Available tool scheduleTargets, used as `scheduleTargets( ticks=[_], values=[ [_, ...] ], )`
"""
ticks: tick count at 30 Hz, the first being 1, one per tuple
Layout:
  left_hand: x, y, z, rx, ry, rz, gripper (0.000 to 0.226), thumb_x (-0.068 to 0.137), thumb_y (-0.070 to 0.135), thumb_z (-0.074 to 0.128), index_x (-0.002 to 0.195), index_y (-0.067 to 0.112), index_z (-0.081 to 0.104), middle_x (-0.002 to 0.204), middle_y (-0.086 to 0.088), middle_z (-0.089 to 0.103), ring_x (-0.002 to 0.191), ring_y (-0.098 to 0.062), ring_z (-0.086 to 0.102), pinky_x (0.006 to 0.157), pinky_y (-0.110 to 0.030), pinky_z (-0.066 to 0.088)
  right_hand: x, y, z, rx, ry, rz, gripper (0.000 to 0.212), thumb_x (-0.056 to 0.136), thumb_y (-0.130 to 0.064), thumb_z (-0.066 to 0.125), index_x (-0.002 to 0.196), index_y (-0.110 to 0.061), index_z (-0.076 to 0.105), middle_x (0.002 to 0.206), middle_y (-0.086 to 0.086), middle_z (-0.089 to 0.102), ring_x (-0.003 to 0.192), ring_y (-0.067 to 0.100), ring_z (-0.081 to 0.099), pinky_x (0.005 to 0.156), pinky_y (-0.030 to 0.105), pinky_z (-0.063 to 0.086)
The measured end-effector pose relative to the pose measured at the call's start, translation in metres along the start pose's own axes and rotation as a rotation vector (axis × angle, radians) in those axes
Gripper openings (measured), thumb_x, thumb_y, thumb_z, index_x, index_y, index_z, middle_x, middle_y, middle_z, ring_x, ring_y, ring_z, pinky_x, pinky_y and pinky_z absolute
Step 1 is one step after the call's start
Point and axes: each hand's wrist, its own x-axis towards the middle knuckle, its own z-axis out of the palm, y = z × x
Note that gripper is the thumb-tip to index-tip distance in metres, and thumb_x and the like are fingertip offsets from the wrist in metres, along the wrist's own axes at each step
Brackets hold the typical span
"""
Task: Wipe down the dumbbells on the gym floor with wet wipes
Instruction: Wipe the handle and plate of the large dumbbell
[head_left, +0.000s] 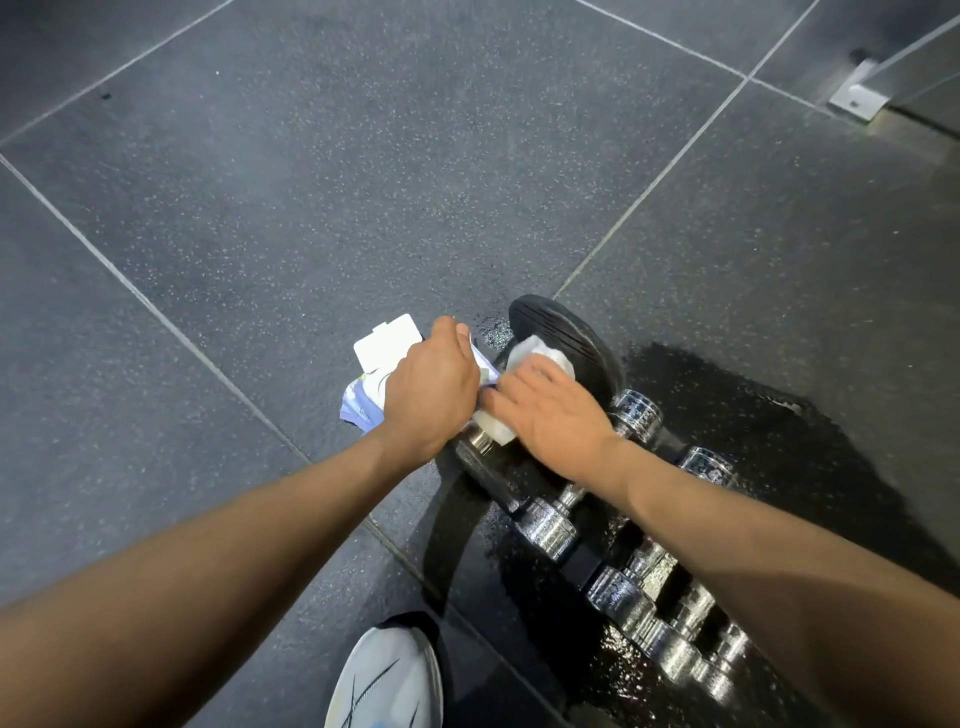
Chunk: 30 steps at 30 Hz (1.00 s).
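A row of chrome dumbbells (550, 527) lies on the dark gym floor, running from the centre toward the lower right. At the far end stands a larger dumbbell with a black round head (571, 338). My right hand (550, 415) lies over a white wet wipe (543, 356) that covers this dumbbell's handle. My left hand (428, 392) grips a wet-wipe packet (363, 400) with its white flap lid (387, 340) open, just left of the dumbbell. The two hands almost touch.
The floor under and right of the dumbbells is wet and glossy (727, 415). My white shoe (387, 680) stands at the bottom centre. A metal bracket and a glass panel edge (857, 96) sit at the top right.
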Motion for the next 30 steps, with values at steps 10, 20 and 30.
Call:
scheduleTargets(
  ticks=[10,20,30],
  values=[
    [0.0,0.0,0.002,0.021,0.006,0.013,0.031,0.111,0.035,0.026,0.095,0.015,0.044,0.092,-0.017,0.064,0.086,-0.043,0.059,0.078,-0.049,0.048,0.056,0.015,-0.051,-0.013,-0.622,-0.014,0.02,0.093,-0.024,0.06,0.113,-0.023,0.063,0.105,-0.001,0.069,0.106,0.027,0.064,0.091,0.035,0.042],
    [0.0,0.002,0.002,0.028,0.013,0.021,0.032,0.112,0.035,0.026,0.098,0.013,0.044,0.098,-0.021,0.067,0.087,-0.041,0.058,0.076,-0.046,0.043,0.071,-0.012,-0.056,0.241,-0.901,-0.029,0.026,0.085,-0.035,0.076,0.079,-0.016,0.059,0.079,-0.003,0.061,0.092,0.027,0.065,0.083,0.031,0.05],
    [0.0,0.0,0.002,0.017,0.018,0.007,0.034,0.111,0.04,0.025,0.097,0.016,0.044,0.095,-0.018,0.065,0.087,-0.042,0.058,0.077,-0.047,0.045,0.004,-0.012,0.001,-0.034,-0.028,-0.068,0.054,0.081,-0.008,0.064,0.133,-0.015,0.054,0.109,0.006,0.062,0.103,0.029,0.056,0.099,0.043,0.037]
  ],
)
